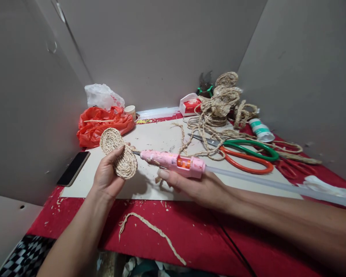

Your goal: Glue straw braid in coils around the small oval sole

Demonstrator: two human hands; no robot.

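My left hand (109, 173) grips a coiled braided straw piece (110, 141), shaped like a figure eight, with the thumb across its narrow middle. In my right hand (190, 186) is a pink hot glue gun (164, 159), held level and pointing left. Its metal nozzle meets the right edge of the straw piece; whether they touch I cannot tell. A long translucent glue stick (248, 177) runs out of the gun's back over my right forearm. Below, a loose braided strand (152, 227) lies on the red cloth.
A pale board (80, 184) lies on the red-covered table (190, 227). Large scissors (245, 154) and heaped braided cord (219, 104) are at right. A phone (73, 168), red plastic bag (103, 123) and paper cup (130, 110) stand left. Grey walls enclose the back and sides.
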